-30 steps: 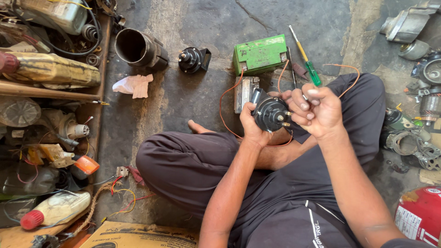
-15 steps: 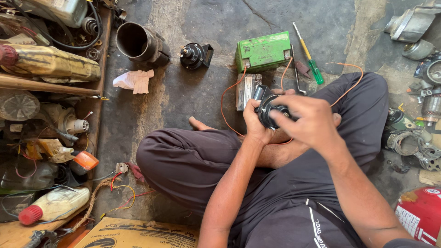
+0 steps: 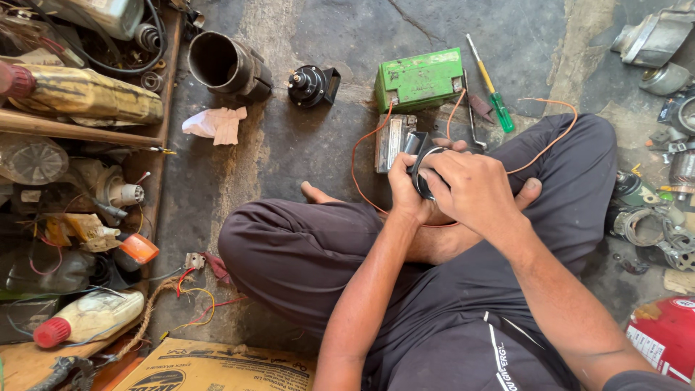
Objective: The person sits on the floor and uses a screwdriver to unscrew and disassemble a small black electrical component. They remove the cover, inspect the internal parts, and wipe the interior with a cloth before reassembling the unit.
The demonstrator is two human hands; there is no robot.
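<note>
Two hands are clamped on a black round horn (image 3: 423, 174) over the lap: left hand (image 3: 405, 190) gripped at 9 o'clock, right hand (image 3: 470, 188) closed over the top. Orange wire (image 3: 360, 156) running to the green battery (image 3: 420, 78) at 12 o'clock could be snagged, yanked loose or shorted.

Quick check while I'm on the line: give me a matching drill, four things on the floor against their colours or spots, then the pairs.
Things:
1. battery
2. screwdriver
3. crumpled cloth
4. spare horn

Descriptions:
A. white, lying left of the black pipe's base
B. green box with orange wires running to it
C. black, between the pipe and the green box
D. yellow shaft, green handle

Pairs: 1-B, 2-D, 3-A, 4-C
</note>
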